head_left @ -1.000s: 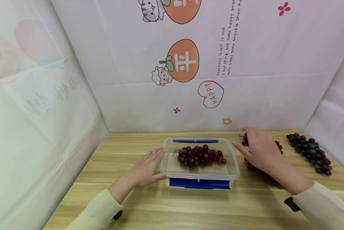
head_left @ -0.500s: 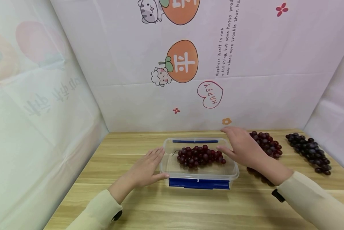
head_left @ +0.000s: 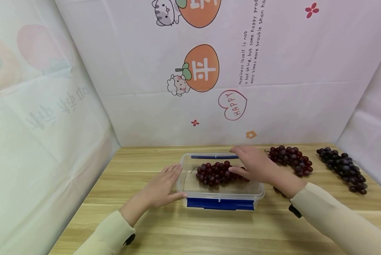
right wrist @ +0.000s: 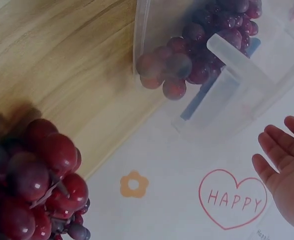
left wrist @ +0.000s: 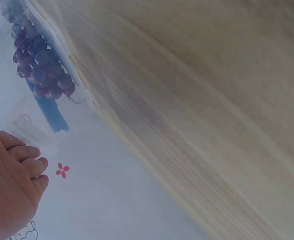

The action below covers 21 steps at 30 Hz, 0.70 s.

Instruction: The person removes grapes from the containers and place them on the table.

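Observation:
A clear plastic container (head_left: 190,184) with blue latches stands on the table, holding a bunch of dark red grapes (head_left: 213,174). My left hand (head_left: 161,187) rests along its left side, fingers extended at the rim and thumb near the front corner. Over the container's right part is my right hand (head_left: 256,163), its thumb and fingers spread with nothing held; it hides some of the grapes in the head view. The right wrist view shows that hand (right wrist: 289,175) outstretched beside the clear wall. In the left wrist view, the left hand's fingers (left wrist: 29,160) lie close to the container.
Behind the right forearm lies a bunch of red grapes (head_left: 290,158), with more dark grapes (head_left: 278,191) partly hidden under the arm. A bunch of black grapes (head_left: 343,170) lies farther right. Printed white sheeting (head_left: 155,120) walls the wooden table (head_left: 130,226) at the back and sides.
My right hand has moved left, from above the red grapes to over the container's right part, uncovering the red bunch behind it. The left hand has stayed in place.

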Motion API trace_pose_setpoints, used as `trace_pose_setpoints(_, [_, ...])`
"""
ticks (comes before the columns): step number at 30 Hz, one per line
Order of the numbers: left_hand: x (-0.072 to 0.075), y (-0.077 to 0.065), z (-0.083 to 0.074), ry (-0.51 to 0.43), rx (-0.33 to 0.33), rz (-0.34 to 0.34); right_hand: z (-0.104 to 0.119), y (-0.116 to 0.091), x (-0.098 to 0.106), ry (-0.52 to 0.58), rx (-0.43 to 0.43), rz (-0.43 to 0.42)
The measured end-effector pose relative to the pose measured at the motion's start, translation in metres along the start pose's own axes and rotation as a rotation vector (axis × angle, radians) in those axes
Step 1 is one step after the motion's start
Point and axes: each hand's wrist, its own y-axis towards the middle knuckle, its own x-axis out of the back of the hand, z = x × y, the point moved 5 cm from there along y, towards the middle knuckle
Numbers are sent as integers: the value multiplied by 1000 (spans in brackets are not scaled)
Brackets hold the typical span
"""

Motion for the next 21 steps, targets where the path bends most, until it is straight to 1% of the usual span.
trace_pose_setpoints(4, [0,0,0,-4,-1,-2,0,5,-10,23,-1,67])
trace_pose_setpoints(8, [0,0,0,-4,-3,1,-1,9,-20,60,-21,136])
trace_pose_setpoints(15, [0,0,0,-13,-5,2,-2,15,-36,94,-56,249])
trace_pose_setpoints(17, [0,0,0,-13,-5,4,-1,16,-39,102,-65,274])
trace_pose_setpoints(21, [0,0,0,-13,-4,6,0,19,-44,88,-62,296])
